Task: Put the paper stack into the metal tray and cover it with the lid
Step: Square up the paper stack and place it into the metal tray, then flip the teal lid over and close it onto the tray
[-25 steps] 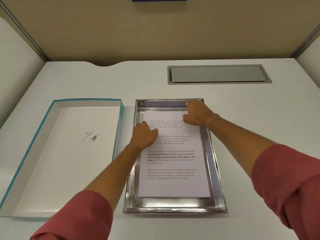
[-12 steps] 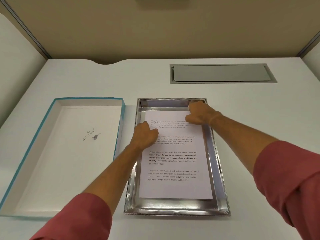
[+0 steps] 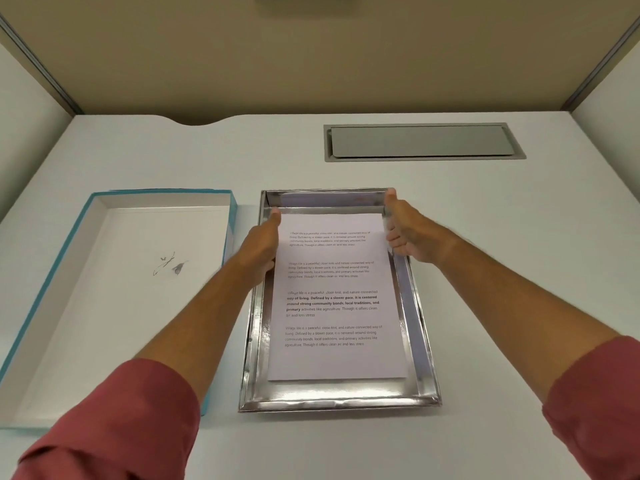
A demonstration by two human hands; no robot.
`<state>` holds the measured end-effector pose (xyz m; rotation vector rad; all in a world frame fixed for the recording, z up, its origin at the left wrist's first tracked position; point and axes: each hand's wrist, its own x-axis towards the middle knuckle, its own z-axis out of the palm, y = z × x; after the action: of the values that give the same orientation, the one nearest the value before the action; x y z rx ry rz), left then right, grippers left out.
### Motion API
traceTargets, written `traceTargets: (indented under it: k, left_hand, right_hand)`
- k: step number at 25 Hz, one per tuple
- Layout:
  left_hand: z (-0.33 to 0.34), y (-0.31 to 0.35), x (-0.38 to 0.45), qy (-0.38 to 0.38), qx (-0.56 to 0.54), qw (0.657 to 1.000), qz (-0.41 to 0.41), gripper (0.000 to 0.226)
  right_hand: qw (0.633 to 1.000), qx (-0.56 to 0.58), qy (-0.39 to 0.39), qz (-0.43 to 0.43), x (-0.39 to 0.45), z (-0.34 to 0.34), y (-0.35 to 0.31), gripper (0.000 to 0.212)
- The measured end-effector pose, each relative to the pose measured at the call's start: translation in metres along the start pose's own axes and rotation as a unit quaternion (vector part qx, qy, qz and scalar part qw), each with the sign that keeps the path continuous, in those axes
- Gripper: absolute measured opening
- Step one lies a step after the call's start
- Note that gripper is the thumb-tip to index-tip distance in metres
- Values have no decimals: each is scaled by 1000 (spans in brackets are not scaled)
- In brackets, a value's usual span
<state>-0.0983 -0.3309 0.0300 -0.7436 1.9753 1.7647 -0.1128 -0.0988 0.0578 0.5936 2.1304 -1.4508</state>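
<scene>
The paper stack (image 3: 334, 306), white sheets with printed text, lies flat inside the shiny metal tray (image 3: 339, 403) at the middle of the white desk. My left hand (image 3: 261, 249) is over the tray's left wall near the far end, thumb inside along the paper's left edge, fingers hidden outside. My right hand (image 3: 407, 233) is at the right wall, thumb up at the far right corner, fingers curled inside against the paper's right edge. The lid (image 3: 104, 323), white inside with a teal rim, lies upside down to the left of the tray.
A grey cable flap (image 3: 420, 142) is set flush in the desk behind the tray. Beige and white partition walls close the desk at the back and on both sides. Bare desk lies to the right of the tray.
Both hands have left the top of the paper and spread outward to the tray's left and right walls near the far end. The paper stays flat in the tray.
</scene>
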Motion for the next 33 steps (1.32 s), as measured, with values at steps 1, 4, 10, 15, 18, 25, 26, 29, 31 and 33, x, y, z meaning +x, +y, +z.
traceTargets:
  k: [1,4,10,15,18,25,26,29,31,33]
  left_hand:
    - [0,0,-1,-3,-6,1000,-2,72]
    - [1,2,-2,2,-2,1000,-12,76]
    - [-3,-1,3,-22,9,999,-33,79]
    - [-4,1,2,-29,-8,999,-45,82]
    - [-4,1,3,-29,-14,998,-49,85]
    - [-4,-3,-16,37,123,991,44,84]
    - [-4,-5,-23,67,183,978,78,77]
    - [-2,-18,-47,137,280,931,191,62]
    - [-4,-27,-63,157,341,894,243,65]
    - [-7,-37,-75,180,423,852,250,72]
  right_hand:
    - [1000,9,-5,11,-6,3,1,77]
    - [999,31,-27,22,-22,9,2,78]
    - [997,38,-30,61,-11,10,6,93]
    - [997,31,-35,65,-4,8,9,93]
    - [996,35,-35,69,-4,9,10,97]
    - [986,-107,106,-68,-19,20,12,67]
    - [973,-154,134,-109,-22,24,15,67]
    - [926,-245,144,-247,-37,37,30,60]
    - [893,-316,131,-293,-44,46,39,70]
    - [864,-363,135,-321,-52,56,45,82]
